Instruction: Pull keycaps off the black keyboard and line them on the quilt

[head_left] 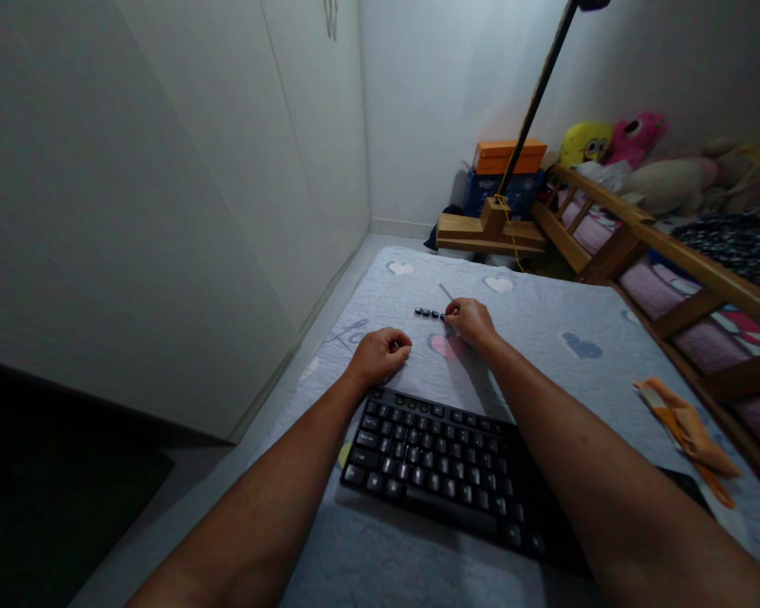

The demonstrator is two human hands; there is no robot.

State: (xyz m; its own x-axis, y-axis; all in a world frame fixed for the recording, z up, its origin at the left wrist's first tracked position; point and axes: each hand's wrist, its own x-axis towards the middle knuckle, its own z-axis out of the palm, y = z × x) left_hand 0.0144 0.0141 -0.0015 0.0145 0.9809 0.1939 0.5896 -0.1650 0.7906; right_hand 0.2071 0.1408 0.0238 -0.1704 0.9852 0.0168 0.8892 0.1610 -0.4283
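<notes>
A black keyboard (431, 473) lies on the pale patterned cloth (545, 312), partly under my right forearm. Beyond it, several small black keycaps (426, 313) form a short row. My right hand (469, 320) is at the right end of that row, its thumb and fingers pinched on the last keycap. A thin metal rod (445, 291) lies just behind these fingers. My left hand (381, 355) rests on the cloth near the keyboard's top left corner, fingers curled together; whether anything is inside them is hidden.
An orange cloth (690, 426) lies at the right, near a dark flat object (684, 488). A wooden bed rail (671, 253) runs along the right side. White cabinet doors (215, 169) stand left. At the back are a wooden stand (491, 228) and an orange box (510, 157).
</notes>
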